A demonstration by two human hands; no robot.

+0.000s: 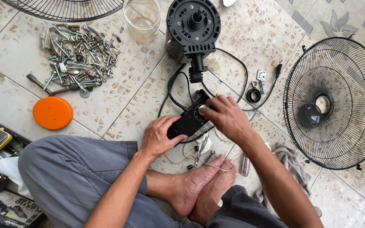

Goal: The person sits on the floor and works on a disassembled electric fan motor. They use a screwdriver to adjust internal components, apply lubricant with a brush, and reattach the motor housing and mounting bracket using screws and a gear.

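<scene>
— What have your hands got?
— My left hand (159, 137) clamps the black control box (186, 122) on the floor tiles (123, 101) — my right hand (224, 116) pinches its dial (200, 112), below the fan motor (192, 29).

place: home repair spot | floor: terrazzo tiles (17, 55) | signs: screw pile (79, 63), fan grille (339, 101), fan motor (193, 25)

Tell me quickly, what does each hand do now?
Left hand: closed, holding the black control box.
Right hand: closed, fingers at the box's dial.

Dark printed box (9, 211), bottom-left corner
</scene>
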